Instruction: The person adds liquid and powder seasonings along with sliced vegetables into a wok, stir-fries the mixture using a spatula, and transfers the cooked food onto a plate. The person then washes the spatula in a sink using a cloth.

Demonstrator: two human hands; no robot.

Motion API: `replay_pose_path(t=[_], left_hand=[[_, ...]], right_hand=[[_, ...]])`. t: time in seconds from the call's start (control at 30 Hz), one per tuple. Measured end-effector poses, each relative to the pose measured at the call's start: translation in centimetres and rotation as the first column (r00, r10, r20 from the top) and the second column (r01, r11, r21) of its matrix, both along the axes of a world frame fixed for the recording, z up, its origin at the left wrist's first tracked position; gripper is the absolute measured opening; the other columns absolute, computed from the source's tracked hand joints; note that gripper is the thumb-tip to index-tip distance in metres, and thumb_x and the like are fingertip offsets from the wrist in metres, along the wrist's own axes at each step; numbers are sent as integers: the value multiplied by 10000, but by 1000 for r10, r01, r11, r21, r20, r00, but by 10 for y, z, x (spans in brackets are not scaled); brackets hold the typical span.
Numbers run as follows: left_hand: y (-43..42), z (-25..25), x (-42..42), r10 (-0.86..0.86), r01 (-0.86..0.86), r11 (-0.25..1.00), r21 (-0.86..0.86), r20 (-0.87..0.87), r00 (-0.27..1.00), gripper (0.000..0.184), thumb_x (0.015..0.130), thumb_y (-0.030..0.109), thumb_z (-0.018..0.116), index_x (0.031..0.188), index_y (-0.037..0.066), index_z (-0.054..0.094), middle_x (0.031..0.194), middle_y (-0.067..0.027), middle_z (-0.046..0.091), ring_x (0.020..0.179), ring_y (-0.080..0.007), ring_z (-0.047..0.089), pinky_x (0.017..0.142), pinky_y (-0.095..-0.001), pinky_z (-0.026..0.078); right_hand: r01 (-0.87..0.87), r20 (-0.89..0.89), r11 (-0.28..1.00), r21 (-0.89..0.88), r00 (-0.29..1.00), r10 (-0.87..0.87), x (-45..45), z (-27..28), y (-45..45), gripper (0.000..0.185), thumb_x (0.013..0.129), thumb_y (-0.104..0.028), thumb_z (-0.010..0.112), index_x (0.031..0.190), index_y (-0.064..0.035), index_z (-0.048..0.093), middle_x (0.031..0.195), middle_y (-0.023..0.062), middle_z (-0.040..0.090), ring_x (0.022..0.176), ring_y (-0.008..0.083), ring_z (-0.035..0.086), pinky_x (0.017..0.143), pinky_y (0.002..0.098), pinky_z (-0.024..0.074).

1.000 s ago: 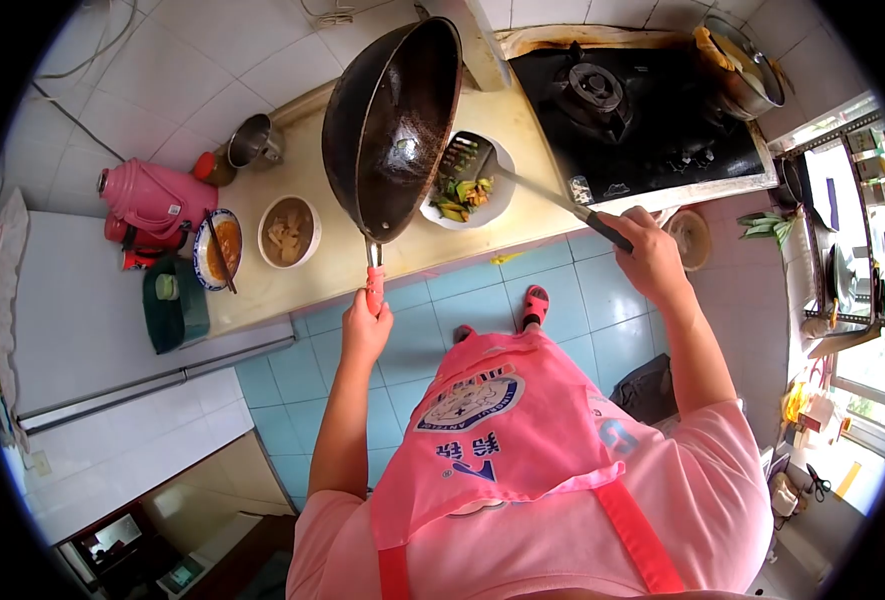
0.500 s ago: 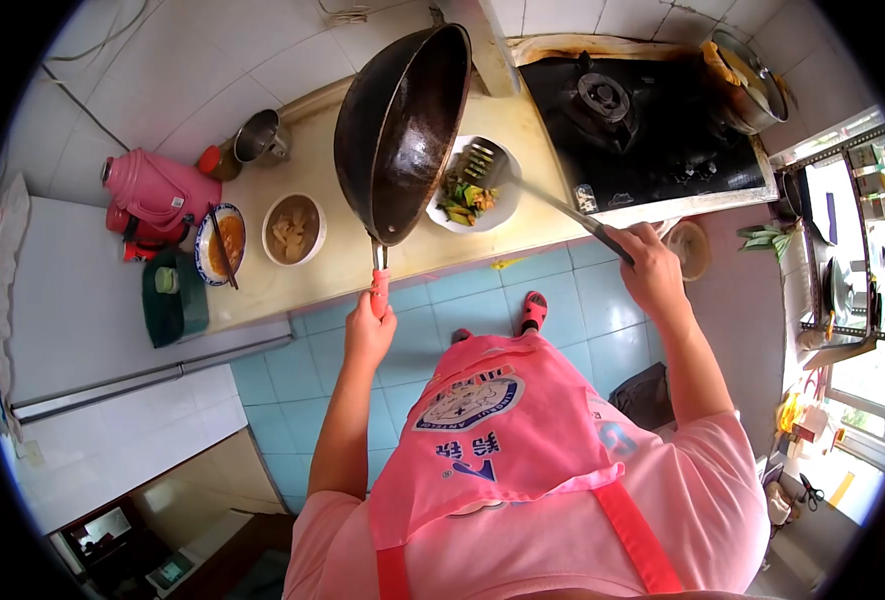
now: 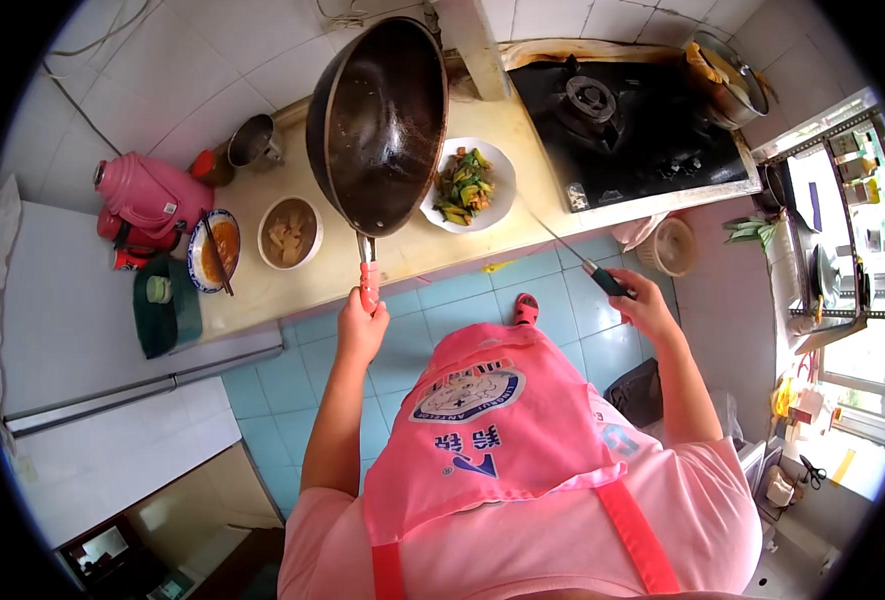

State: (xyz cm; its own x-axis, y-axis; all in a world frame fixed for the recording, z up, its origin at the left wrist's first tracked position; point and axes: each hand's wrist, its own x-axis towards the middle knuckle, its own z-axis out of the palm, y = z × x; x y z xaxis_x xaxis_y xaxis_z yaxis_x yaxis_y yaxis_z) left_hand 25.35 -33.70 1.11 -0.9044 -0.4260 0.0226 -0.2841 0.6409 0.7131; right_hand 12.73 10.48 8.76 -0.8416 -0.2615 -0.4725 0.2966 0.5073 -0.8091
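My left hand [image 3: 362, 332] is wrapped round the red handle of a dark wok [image 3: 384, 130]. The wok is held up over the counter and tilted, its inner side bare and shiny. A spatula [image 3: 607, 280] with a dark green grip is in my closed right hand [image 3: 647, 303]. Its thin shaft points up and left toward a white plate [image 3: 505, 190], apart from it, and its head is hard to make out. Cooked green vegetables with brownish pieces [image 3: 465, 187] lie on that plate, right of the wok.
Left on the counter [image 3: 262, 297] stand a bowl of pale pieces in liquid [image 3: 289, 233], a patterned plate with chopsticks [image 3: 202, 262], a metal cup [image 3: 253, 142] and a pink thermos [image 3: 154, 193]. Right is a black gas stove [image 3: 642, 150] with a pot [image 3: 727, 85].
The spatula has moved away from the plate, right and down, with my right hand. The wok has swung left and its inside faces me more. The food remains on the plate.
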Motion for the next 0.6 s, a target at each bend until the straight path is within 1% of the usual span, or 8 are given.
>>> replay_pose_path(t=[0.03,0.07,0.1,0.17,0.2,0.27,0.43,0.6], left_hand=[[-5,-4,1,15,-18,997,77,39,999,240,831,100,625,1032,19,522,775,-114,622,597,-236,594,550,-355,481],[-8,-7,1,27,-39,987,153,78,997,234,847,89,613,1049,26,514,761,-88,608,539,-179,566,491,-322,465],[-6,1,-1,25,-37,987,158,78,997,234,847,89,613,1049,26,514,761,-88,608,539,-179,566,491,-322,465],[-1,29,-4,52,-123,918,377,193,980,208,871,56,579,1055,34,485,715,-40,553,476,-95,487,417,-259,412],[0,34,-2,50,-122,918,377,194,980,208,871,56,579,1055,34,485,715,-40,553,476,-95,487,417,-259,412],[0,40,-1,50,-115,862,493,142,989,148,858,48,581,965,23,482,676,-48,538,460,-104,488,401,-273,409],[0,53,7,26,-103,815,570,141,990,132,865,30,566,938,29,456,662,-26,504,464,-100,476,411,-262,415],[-1,64,13,3,-97,776,623,150,989,128,868,27,561,922,31,445,667,-28,497,466,-100,479,415,-260,422]], right_hand=[[4,-1,1000,4,1000,-4,6,-1,-1,443,774,-36,629,1216,-46,603,830,63,608,625,130,572,550,266,469],[24,86,996,-82,996,-17,11,-5,-1,439,780,-41,627,1218,-45,604,808,51,600,590,105,541,518,249,448],[51,173,985,-166,985,-22,14,-8,-2,435,785,-47,624,1220,-44,604,786,38,592,554,79,510,485,232,427],[20,175,988,-153,984,8,19,-10,-11,441,784,-50,624,1224,-42,601,787,39,597,545,82,502,482,236,425],[-12,179,989,-145,983,38,22,-13,-17,446,783,-53,624,1229,-39,598,789,40,602,536,85,495,478,241,423],[-46,166,993,-110,984,64,21,-26,-23,454,788,-64,625,1240,-43,591,795,43,606,536,89,503,484,242,427],[-34,-13,999,28,999,34,13,-42,-37,445,798,-68,622,1242,-52,590,800,53,608,548,95,521,490,248,431],[56,34,991,-124,998,-52,17,-42,-33,436,799,-61,615,1235,-51,592,774,42,588,539,91,516,474,241,415]])
